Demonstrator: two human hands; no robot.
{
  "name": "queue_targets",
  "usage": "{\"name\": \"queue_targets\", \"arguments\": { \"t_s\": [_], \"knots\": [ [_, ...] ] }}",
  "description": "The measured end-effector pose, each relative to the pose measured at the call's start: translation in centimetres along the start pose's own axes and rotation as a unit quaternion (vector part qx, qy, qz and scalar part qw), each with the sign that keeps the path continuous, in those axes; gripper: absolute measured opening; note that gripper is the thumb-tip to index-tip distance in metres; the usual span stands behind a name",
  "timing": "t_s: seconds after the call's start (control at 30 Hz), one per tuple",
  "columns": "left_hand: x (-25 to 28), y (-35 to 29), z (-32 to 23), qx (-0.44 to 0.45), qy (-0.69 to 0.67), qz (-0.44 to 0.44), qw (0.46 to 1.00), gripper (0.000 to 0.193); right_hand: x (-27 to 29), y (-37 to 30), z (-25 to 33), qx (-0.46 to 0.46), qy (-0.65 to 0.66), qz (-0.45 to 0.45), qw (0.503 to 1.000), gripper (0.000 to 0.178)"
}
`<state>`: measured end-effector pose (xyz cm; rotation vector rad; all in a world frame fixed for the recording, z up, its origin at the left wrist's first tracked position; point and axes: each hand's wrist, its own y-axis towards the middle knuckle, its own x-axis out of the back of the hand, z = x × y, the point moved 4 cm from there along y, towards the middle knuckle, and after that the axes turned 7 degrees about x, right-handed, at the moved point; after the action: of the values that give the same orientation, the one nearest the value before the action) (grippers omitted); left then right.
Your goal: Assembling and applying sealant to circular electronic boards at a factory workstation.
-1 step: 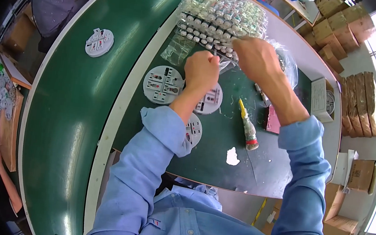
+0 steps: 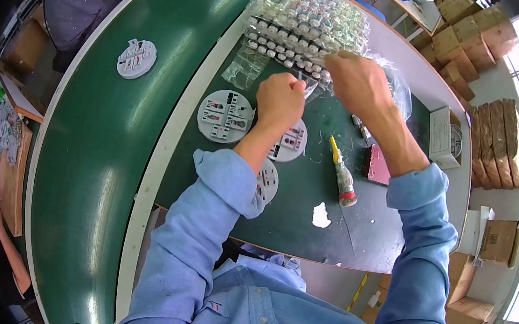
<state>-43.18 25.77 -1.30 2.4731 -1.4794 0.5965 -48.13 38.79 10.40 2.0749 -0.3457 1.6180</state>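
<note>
My left hand (image 2: 280,103) is closed in a fist above the bench, with a bit of clear plastic film (image 2: 311,88) showing at its thumb. Farther right, my right hand (image 2: 364,87) has its fingers pinched at the near edge of a plastic-wrapped stack of small round white-topped parts (image 2: 311,17); what they grip is hidden. Round grey discs with inset parts lie below the left hand: one whole disc (image 2: 225,116), another disc (image 2: 292,141) partly behind the wrist, and a third disc (image 2: 268,181) partly under the sleeve.
A yellow-tipped bottle (image 2: 342,178), a dark red block (image 2: 377,164) and a white scrap (image 2: 321,215) lie on the bench. An open white box (image 2: 446,137) stands at right. Along the left runs a curved green belt (image 2: 96,162) carrying another disc (image 2: 137,60). Co-workers sit beyond it.
Both hands have shifted very slightly to the right and nearer me. More of the clear film shows beside the left thumb. The discs and bottle have stayed put.
</note>
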Motion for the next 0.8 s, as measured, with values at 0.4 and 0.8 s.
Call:
{"name": "queue_targets", "arguments": {
  "t_s": [0.4,0.8],
  "knots": [
    [-1.9,-1.7,-0.5,-0.245,0.18,-0.002,0.953,0.02,-1.9,-5.6,-2.8,-0.104,0.032,0.026,0.994,0.013],
    [-1.0,-1.1,-1.5,-0.09,0.118,0.059,0.987,0.014,-3.6,-1.9,-1.9,-0.051,0.035,0.087,0.994,0.011]
  ]
}}
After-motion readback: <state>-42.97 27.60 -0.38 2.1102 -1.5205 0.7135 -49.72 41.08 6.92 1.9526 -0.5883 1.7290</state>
